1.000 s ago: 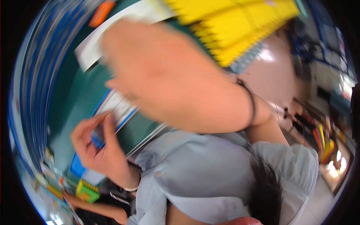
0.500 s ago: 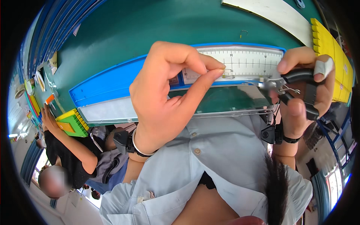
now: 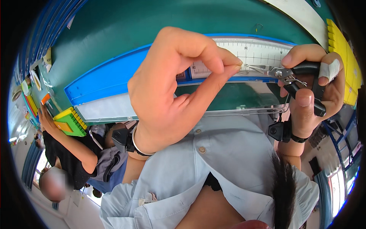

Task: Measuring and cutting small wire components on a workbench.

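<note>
The person's bare left hand (image 3: 171, 91) is bringing its thumb and forefinger together in a narrow pinch, apparently holding a small, thin metal wire piece (image 3: 246, 66). The bare right hand (image 3: 332, 100), with a white bandage (image 3: 329, 71) wrapping 1 finger, is gripping slender steel pliers with black-coated handles (image 3: 281, 72), whose tips are pointing left, just beside the pinched fingertips; whether they are touching the wire is too small to tell. Both hands are working above a white printed scale plate (image 3: 263, 53), which is lying in a long blue plastic case (image 3: 110, 76) on a dark green tabletop (image 3: 114, 38). Beyond the case, a bent wire hook with a yellowish part (image 3: 259, 27) is lying loose.

The step in hand is seemingly a meeting of pliers and wire; the next move is probably calling for a steady pinch and careful aligning of the 2 tips.
</note>
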`<state>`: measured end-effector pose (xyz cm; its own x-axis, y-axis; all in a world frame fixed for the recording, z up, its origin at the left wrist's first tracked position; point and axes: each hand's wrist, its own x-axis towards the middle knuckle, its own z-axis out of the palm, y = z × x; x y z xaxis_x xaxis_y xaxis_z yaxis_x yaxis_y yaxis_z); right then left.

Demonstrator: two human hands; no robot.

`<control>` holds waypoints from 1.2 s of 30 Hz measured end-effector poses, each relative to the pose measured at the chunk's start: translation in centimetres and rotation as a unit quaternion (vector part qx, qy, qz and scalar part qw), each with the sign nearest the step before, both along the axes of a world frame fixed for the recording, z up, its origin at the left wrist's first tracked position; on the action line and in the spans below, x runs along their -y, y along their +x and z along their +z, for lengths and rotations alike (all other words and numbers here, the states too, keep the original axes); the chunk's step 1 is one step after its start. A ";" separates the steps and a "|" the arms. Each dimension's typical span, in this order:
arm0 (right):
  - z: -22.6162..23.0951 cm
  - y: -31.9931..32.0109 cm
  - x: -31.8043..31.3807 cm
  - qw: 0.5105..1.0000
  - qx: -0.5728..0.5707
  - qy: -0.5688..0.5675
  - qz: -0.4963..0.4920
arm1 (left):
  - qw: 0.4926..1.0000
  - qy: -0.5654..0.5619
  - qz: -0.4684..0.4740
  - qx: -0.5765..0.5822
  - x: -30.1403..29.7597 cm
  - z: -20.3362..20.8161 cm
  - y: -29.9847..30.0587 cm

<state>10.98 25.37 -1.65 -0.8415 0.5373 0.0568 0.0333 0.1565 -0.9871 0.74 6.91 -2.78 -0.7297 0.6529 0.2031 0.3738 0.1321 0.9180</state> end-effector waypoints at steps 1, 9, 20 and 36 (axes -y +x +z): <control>0.0 0.0 -0.1 1.000 0.001 -0.001 0.001 | 1.000 -0.001 0.001 0.001 0.0 0.0 0.0; -0.2 0.4 -0.8 0.999 0.001 0.044 0.028 | 1.000 -0.005 -0.019 -0.016 0.0 0.0 -0.3; -0.8 0.0 -0.9 0.993 -0.037 0.086 0.073 | 0.998 -0.037 -0.020 -0.052 0.7 -0.1 0.0; -1.1 0.8 -1.4 0.991 -0.037 0.112 0.063 | 0.899 -0.302 -0.128 -0.292 3.2 1.0 0.6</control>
